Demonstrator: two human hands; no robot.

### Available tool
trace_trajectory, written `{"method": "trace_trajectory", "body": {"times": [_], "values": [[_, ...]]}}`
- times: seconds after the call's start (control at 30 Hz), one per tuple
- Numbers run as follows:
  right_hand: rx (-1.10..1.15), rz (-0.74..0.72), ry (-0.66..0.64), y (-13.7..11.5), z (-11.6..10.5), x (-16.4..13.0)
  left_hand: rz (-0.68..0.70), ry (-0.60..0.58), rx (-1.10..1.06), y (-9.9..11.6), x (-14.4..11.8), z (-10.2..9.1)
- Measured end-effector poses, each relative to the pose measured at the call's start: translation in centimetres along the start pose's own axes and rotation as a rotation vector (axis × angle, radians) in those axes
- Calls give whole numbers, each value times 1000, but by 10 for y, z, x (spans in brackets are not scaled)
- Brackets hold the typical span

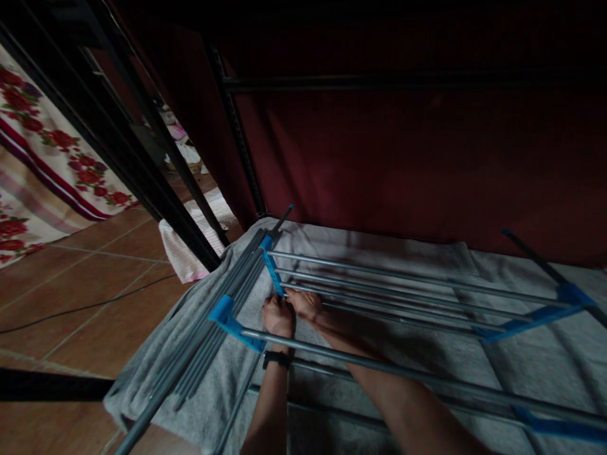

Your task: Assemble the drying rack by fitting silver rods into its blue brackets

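Observation:
Grey metal rods and blue plastic brackets form a rack frame on the grey blanket. My left hand (277,316), with a black wristband (275,359), has its fingers curled at the lower end of a blue bracket (272,266). Right beside it, my right hand (306,304) closes over the left end of a metal rod (351,309), close to that bracket. My fingers partly hide where rod and bracket meet. Parallel rods (403,282) run from this bracket to another blue bracket (545,313) at the right. A nearer blue bracket (234,325) carries a long rod (379,365) crossing above my forearms.
Several loose grey rods (199,344) lie bundled left of the frame on the blanket (156,354). Dark metal posts (142,170) stand at the left, with a dark red panel (403,170) behind. A cable (85,308) crosses the tiled floor (109,278) near a floral cloth (61,145).

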State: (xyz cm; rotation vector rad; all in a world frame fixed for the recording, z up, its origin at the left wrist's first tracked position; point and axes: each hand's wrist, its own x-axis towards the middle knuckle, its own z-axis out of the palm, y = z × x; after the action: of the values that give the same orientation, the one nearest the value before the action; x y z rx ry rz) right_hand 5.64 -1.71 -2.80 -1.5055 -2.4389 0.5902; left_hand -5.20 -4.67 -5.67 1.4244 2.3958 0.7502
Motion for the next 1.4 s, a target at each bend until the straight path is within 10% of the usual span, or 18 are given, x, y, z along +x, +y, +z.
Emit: {"method": "trace_trajectory", "body": {"times": [1.4], "values": [[175, 38, 140, -3, 6, -19, -33, 24, 80, 21, -19, -16]]}}
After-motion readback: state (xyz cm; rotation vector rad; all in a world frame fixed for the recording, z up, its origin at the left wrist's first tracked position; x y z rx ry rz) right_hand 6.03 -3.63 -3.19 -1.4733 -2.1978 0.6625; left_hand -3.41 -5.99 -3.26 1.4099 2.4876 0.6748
